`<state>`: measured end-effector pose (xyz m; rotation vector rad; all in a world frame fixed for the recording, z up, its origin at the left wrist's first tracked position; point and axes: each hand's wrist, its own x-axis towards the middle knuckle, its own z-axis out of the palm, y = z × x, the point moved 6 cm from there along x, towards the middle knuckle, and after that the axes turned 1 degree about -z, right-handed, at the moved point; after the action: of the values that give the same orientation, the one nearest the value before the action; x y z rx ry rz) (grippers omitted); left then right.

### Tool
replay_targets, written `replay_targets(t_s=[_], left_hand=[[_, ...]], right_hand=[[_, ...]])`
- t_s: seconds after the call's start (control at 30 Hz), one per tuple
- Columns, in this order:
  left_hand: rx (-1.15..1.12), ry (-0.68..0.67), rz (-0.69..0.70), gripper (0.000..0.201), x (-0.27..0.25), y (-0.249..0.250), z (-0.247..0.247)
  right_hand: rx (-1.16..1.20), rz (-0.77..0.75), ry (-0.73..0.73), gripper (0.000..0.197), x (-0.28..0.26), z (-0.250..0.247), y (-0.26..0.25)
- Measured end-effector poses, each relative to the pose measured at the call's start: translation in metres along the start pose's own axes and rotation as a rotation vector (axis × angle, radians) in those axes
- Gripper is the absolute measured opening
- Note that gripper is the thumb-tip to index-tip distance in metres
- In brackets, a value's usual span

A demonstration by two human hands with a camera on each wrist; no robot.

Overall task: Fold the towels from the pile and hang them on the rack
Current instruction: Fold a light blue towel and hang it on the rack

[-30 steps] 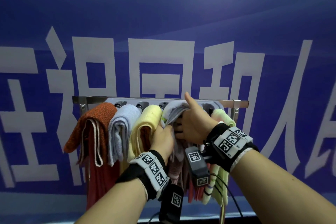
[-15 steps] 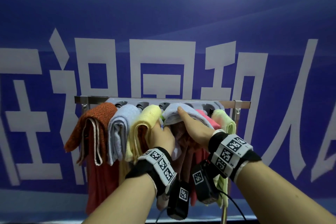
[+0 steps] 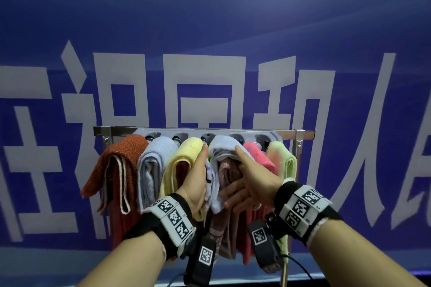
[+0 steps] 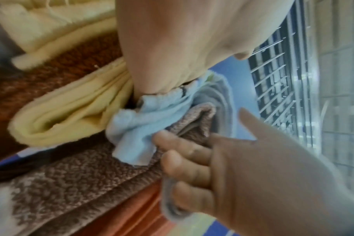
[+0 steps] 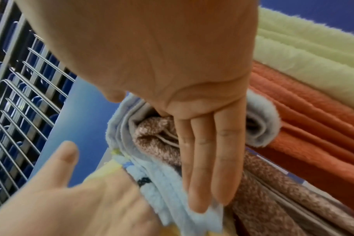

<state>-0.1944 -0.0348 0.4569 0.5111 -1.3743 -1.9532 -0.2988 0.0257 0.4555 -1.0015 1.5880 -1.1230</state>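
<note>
Head view: left hand (image 3: 197,182) and right hand (image 3: 254,177), fingers straight, are pressing the pale blue towel (image 3: 224,144) hanging mid-way along the rack (image 3: 203,128) among five other towels (image 3: 154,158); hanging looking nearly done, pile unseen.

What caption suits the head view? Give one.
Left hand and right hand press a pale blue towel on the rack.

Colourful folded towels (image 3: 154,165) hang along the rack (image 3: 112,130)

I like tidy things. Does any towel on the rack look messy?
Yes, the pale blue towel, fourth from the left on the rack: it sits bunched and crooked over a brown towel.
</note>
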Motion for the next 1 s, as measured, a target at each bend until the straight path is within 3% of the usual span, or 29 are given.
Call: replay_targets(t_s=[0.1,0.27,0.43,0.5,0.63,0.8,1.0], left_hand=[[0.07,-0.024,0.064,0.066,-0.019,0.013,0.009],[0.098,-0.081,0.181,0.051,-0.072,0.05,0.054],[0.003,-0.013,0.176,0.06,-0.027,0.035,0.019],[0.034,-0.008,0.17,0.06,-0.025,0.029,0.016],[0.091,-0.062,0.162,0.047,-0.031,0.016,0.022],[0.048,0.073,0.267,0.053,-0.029,0.004,0.004],[0.259,0.167,0.305,0.061,-0.035,-0.016,-0.007]], right_hand=[[-0.029,0.012,-0.052,0.102,-0.006,0.004,0.015],[0.041,-0.16,0.044,0.087,-0.024,-0.01,0.015],[0.115,-0.427,0.319,0.083,-0.032,-0.041,0.001],[0.11,-0.495,0.361,0.085,-0.033,-0.041,0.001],[0.157,-0.51,0.292,0.068,-0.03,-0.028,0.007],[0.151,-0.477,0.255,0.068,-0.022,-0.018,0.018],[0.113,-0.466,0.235,0.067,-0.011,-0.006,0.031]])
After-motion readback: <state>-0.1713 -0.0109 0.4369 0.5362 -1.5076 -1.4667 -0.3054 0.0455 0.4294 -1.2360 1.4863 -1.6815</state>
